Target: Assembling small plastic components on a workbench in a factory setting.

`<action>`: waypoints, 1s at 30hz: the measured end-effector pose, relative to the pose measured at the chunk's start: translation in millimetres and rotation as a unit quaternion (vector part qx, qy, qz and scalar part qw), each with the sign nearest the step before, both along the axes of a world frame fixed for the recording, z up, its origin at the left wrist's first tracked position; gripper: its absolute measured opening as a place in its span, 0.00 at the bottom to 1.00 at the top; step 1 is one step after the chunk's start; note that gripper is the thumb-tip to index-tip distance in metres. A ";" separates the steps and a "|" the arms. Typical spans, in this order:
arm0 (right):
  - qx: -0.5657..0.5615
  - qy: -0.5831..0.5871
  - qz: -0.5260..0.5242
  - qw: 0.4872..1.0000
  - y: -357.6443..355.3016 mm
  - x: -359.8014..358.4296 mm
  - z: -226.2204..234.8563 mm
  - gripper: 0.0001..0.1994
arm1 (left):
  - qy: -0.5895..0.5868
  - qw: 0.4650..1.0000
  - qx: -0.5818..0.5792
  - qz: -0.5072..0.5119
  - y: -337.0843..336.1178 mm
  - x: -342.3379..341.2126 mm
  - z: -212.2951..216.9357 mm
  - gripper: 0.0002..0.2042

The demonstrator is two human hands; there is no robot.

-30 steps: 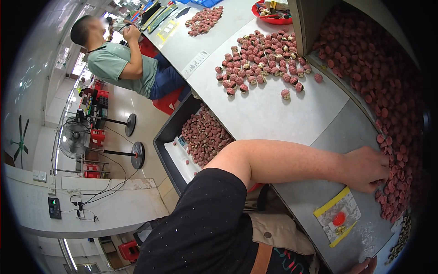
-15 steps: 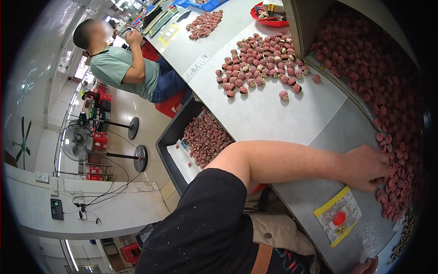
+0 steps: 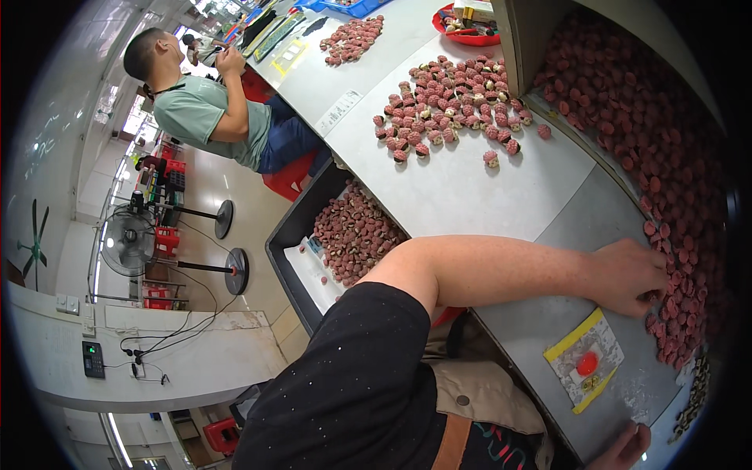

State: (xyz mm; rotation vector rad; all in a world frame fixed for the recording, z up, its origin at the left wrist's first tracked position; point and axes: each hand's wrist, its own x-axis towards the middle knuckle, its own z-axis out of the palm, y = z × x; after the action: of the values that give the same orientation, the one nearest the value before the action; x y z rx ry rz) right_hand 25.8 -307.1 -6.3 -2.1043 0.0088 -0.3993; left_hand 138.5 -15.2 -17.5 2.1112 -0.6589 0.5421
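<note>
Farthest left, a floor fan (image 3: 129,241) stood on the workshop floor, and beyond it a co-worker in a green shirt (image 3: 205,110) sat at the far left edge of the long white worktable (image 3: 462,188), both hands raised near the face. Below the table's near left edge sat a dark tray (image 3: 286,235) holding a heap of small reddish-brown caps (image 3: 356,235) beside a white sheet. On the tabletop lay a loose cluster of the same red caps (image 3: 454,106), one or two strays just apart from it, with a smaller pile (image 3: 352,37) near the far edge and a red bowl (image 3: 468,19) beyond.

The person's left hand (image 3: 630,276) reached across the grey metal plate (image 3: 580,235) at the table's right side, fingers curled together on the edge of the big bin of red caps (image 3: 666,157) (whether a cap was pinched between them could not be told). A yellow-bordered pad with a red dot (image 3: 583,364) lay on the plate's near corner. The right hand (image 3: 623,448), barely visible at the bottom edge, rested on the plate's near rim, its grip impossible to judge.
</note>
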 end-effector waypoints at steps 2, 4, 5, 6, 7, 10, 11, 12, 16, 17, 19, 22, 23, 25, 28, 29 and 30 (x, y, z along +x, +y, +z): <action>-0.094 -0.028 0.037 0.994 11.1 2.7 9.1 0.11 | 0.002 1.000 -0.024 -0.001 2.6 -4.1 4.7 0.08; -0.187 -0.061 0.072 0.978 17.9 0.4 19.7 0.10 | 0.001 0.999 -0.045 0.000 3.4 -8.3 4.5 0.08; -0.249 -0.071 0.131 0.957 18.8 0.8 25.2 0.10 | -0.008 0.996 -0.094 0.007 0.0 -7.1 2.7 0.08; -0.310 -0.081 0.187 0.928 20.3 0.9 29.0 0.11 | -0.017 0.990 -0.142 0.013 -0.8 -6.6 1.2 0.08; -0.309 -0.092 0.189 0.928 20.0 -0.2 30.5 0.11 | -0.027 0.990 -0.139 0.017 1.9 -11.9 6.9 0.08; -0.306 -0.044 0.220 0.925 23.2 -6.9 36.2 0.13 | 0.058 0.976 -0.209 0.026 12.7 -32.2 25.0 0.08; -0.274 0.017 0.190 0.943 30.0 -9.3 40.3 0.13 | 0.088 0.965 -0.248 0.019 19.1 -43.2 31.1 0.09; -0.241 0.080 0.159 0.954 34.9 -11.2 43.0 0.13 | 0.119 0.950 -0.287 0.012 25.7 -54.7 37.2 0.10; -0.266 0.058 0.179 0.945 32.5 -10.9 41.5 0.14 | 0.253 0.892 -0.376 -0.012 51.0 -96.4 50.5 0.13; -0.235 0.045 0.194 0.951 19.5 -4.3 27.3 0.12 | 0.284 0.878 -0.386 0.000 55.1 -106.2 51.4 0.14; -0.203 0.031 0.208 0.956 9.8 -0.6 17.1 0.10 | 0.314 0.863 -0.395 0.013 60.4 -120.9 47.9 0.15; -0.229 0.001 0.181 0.956 6.5 -2.9 13.9 0.10 | 0.334 0.839 -0.429 0.019 54.8 -137.8 41.6 0.15; -0.194 0.007 0.184 0.963 7.7 -2.6 11.1 0.10 | 0.340 0.825 -0.451 0.011 51.7 -142.7 40.5 0.15; -0.161 0.013 0.185 0.969 11.0 -3.2 2.8 0.10 | 0.346 0.810 -0.473 0.001 43.7 -149.6 38.2 0.15; -0.143 -0.004 0.204 0.969 13.4 -2.4 -7.5 0.10 | 0.336 0.799 -0.495 -0.050 31.1 -155.7 39.9 0.15; -0.162 -0.006 0.205 0.965 13.9 -2.9 -5.9 0.10 | 0.342 0.793 -0.500 -0.064 28.8 -159.2 42.6 0.15; -0.181 -0.007 0.207 0.961 15.1 -3.3 -4.2 0.11 | 0.348 0.787 -0.504 -0.079 27.7 -162.4 44.0 0.16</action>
State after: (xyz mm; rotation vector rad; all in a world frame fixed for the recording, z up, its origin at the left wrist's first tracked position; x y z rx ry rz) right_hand 22.5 -292.0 -10.5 -2.3841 -0.5415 -0.1675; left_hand -23.9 12.5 26.5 1.0609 -0.0385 -0.0499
